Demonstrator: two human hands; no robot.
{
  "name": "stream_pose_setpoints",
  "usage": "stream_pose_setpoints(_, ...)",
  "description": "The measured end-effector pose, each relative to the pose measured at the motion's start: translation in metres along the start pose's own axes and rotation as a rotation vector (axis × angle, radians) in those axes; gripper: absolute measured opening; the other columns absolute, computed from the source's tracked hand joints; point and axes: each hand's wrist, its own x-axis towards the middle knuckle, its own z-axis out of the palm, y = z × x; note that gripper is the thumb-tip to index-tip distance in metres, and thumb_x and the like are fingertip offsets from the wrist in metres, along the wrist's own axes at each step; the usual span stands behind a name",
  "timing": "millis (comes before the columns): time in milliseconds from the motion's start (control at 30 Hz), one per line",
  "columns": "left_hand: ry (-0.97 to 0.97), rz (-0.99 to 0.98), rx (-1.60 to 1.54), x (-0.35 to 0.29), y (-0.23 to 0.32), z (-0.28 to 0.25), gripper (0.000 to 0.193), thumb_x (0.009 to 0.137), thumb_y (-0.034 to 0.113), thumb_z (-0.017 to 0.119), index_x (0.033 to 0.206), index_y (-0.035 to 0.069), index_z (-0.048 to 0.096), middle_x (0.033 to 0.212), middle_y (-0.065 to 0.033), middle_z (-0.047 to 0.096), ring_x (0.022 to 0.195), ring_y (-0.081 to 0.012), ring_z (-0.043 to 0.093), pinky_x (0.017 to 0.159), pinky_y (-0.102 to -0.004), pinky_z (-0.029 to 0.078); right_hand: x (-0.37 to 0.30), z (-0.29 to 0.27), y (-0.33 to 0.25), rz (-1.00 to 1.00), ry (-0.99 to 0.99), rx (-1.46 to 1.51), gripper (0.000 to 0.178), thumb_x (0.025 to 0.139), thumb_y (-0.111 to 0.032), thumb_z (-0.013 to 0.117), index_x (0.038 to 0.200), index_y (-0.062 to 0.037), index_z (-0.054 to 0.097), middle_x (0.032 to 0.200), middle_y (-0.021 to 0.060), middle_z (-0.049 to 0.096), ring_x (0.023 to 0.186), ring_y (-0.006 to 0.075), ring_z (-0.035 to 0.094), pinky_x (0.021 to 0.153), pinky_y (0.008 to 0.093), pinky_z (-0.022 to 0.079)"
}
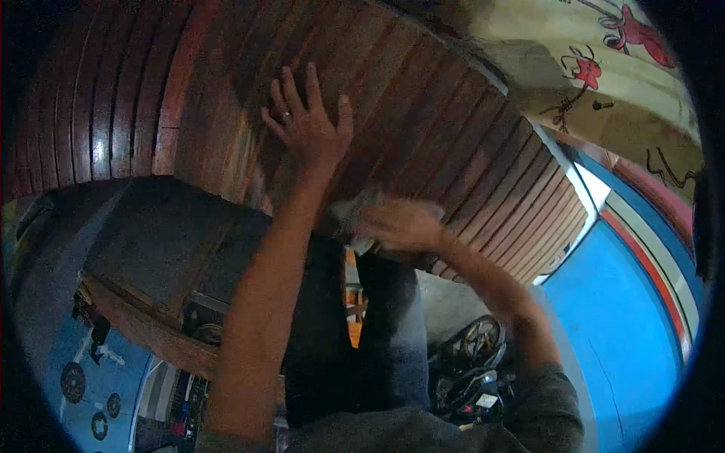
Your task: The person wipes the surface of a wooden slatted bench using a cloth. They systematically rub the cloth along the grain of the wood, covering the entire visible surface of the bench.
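A large slatted panel of reddish-brown wood point(393, 98) fills the upper middle, its grooves running side by side. My left hand point(310, 128) lies flat on it with the fingers spread, a ring on one finger, holding nothing. Lower and to the right, my right hand point(400, 224) is smeared by motion near the panel's lower edge. Its fingers are closed over a greyish, cloth-like piece point(349, 214) pressed to the wood. Blur hides exactly what this piece is.
Dark glossy slats point(98, 98) stand at the left. Below them is a dark bench-like surface point(174, 234) with a worn wooden edge. A motorcycle point(476, 362) stands at lower right, near a blue wall point(612, 325). Patterned fabric point(589, 83) hangs at upper right.
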Motion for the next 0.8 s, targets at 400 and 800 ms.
stream_pose_setpoints(400, 0.262, -0.072, 0.155, 0.095, -0.116, -0.008, 0.073, 0.097, 0.059, 0.039, 0.153, 0.014, 0.029, 0.158, -0.0261, 0.016, 0.146, -0.0433, 0.015, 0.114, -0.0634, 0.008, 0.072, -0.104, 0.163, 0.574, 1.050, -0.630, 0.043, 0.090, -0.012, 0.058, 0.133, -0.0058, 0.054, 0.122, 0.0181, 0.061, 0.111, 0.0371, 0.060, 0.091, 0.0483, 0.049)
stream_pose_setpoints(800, 0.185, -0.132, 0.185, 0.099, -0.107, -0.018, 0.071, 0.098, 0.057, 0.038, 0.154, 0.015, 0.026, 0.159, -0.0249, 0.012, 0.146, -0.0446, 0.011, 0.114, -0.0644, 0.006, -0.009, -0.051, 0.060, 0.843, 0.846, -0.030, 0.040, 0.091, -0.023, 0.069, 0.126, -0.0075, 0.060, 0.123, 0.0155, 0.058, 0.113, 0.0331, 0.056, 0.095, 0.0434, 0.046)
